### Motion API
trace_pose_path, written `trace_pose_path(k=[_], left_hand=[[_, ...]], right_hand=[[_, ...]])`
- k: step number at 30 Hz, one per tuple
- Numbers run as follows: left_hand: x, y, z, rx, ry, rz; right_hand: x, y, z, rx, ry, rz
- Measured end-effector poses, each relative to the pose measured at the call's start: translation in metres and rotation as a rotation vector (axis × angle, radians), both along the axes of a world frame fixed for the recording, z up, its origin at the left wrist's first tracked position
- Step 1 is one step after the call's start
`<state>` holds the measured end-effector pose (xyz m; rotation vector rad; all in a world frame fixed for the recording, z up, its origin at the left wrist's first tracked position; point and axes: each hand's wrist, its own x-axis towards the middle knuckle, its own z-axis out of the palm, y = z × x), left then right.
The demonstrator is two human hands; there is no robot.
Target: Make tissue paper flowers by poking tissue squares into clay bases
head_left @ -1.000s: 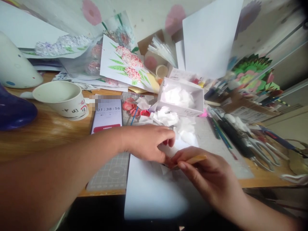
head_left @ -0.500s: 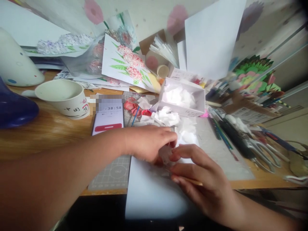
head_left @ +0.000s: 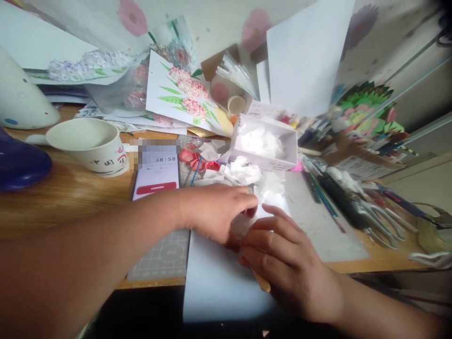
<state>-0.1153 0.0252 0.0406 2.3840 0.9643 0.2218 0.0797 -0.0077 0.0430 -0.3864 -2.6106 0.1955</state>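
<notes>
My left hand (head_left: 215, 212) lies over a white sheet of paper (head_left: 215, 278) at the desk's front edge, its fingers pinched on a small white tissue piece (head_left: 243, 225). My right hand (head_left: 282, 263) meets it from the right, fingertips touching the same piece. A thin wooden stick (head_left: 262, 281) is tucked under the right hand's fingers, its tip pointing toward me. Loose white tissue pieces (head_left: 271, 190) lie just behind both hands.
A white box of tissue pieces (head_left: 263, 141) stands behind the hands. A phone showing a timer (head_left: 155, 172) and a paper cup (head_left: 88, 146) are to the left, red scissors (head_left: 194, 157) between. Pens, brushes and metal scissors (head_left: 356, 202) lie right. Flower cards (head_left: 183, 92) lean at the back.
My right hand has moved left and turned palm-down, closing in on the tissue piece. The wooden stick swung from pointing right to lying under the hand. The left hand barely moved.
</notes>
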Motion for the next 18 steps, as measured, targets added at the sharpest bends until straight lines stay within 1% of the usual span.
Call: trace_pose_path(k=[3, 5, 7, 11, 13, 15, 18], left_hand=[[-0.001, 0.001, 0.002, -0.031, 0.027, 0.021], [-0.001, 0.001, 0.004, -0.075, 0.054, 0.037], [0.001, 0.0, 0.007, -0.09, 0.071, 0.038], [0.008, -0.009, 0.013, -0.017, 0.105, 0.042], [0.012, -0.013, 0.016, 0.007, 0.157, 0.06], [0.015, -0.015, 0.017, -0.011, 0.208, 0.068], [0.014, -0.014, 0.016, -0.022, 0.209, 0.077]], right_hand=[[0.01, 0.004, 0.014, -0.143, 0.135, 0.012], [0.018, 0.007, 0.021, -0.249, 0.218, -0.022], [0.024, 0.008, 0.023, -0.325, 0.214, -0.024], [0.026, 0.007, 0.011, -0.445, 0.097, 0.034], [0.025, 0.008, 0.004, -0.463, 0.11, 0.012], [0.026, 0.011, -0.002, -0.467, 0.147, -0.034], [0.028, 0.018, -0.007, -0.48, 0.206, -0.093]])
